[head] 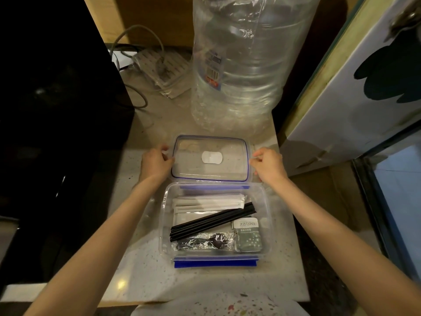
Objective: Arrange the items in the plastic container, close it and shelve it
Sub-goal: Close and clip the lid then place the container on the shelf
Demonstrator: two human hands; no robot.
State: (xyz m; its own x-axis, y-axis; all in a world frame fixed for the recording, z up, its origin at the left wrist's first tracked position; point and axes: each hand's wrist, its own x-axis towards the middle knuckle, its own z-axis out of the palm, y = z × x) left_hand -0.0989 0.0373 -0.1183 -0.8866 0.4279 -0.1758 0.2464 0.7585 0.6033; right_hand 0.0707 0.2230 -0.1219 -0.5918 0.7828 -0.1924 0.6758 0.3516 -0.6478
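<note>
A: Largest first?
B: Speckled pale countertop (141,277), filling the middle and lower frame. Then a big clear water jug (248,65), upright at upper centre, label facing left.

A: And the task's thing?
B: Clear plastic container (164,224), lower centre, resting on the counter, open on top. Long axis left to right across the frame. Blue latch (215,262) along the near edge, another along the far edge.

A: The cover?
B: Clear lid (210,157) with blue seal, just beyond the container at frame centre, long axis also left to right, near edge touching or just over the far rim; cannot tell which.

A: Hands?
B: Left hand (155,164) closed on the lid's left short edge, fingers curled over it. Right hand (268,164) closed on the right short edge. 2 bare forearms running down to the lower corners.

A: Contents, smaller now?
B: White paper-wrapped sticks (205,200) at the back, lying left to right. Black straws (211,222) on a diagonal, lower left to upper right. Green sachets (249,236) at the right. Crinkled clear packet (205,242) of dark pieces along the front.
</note>
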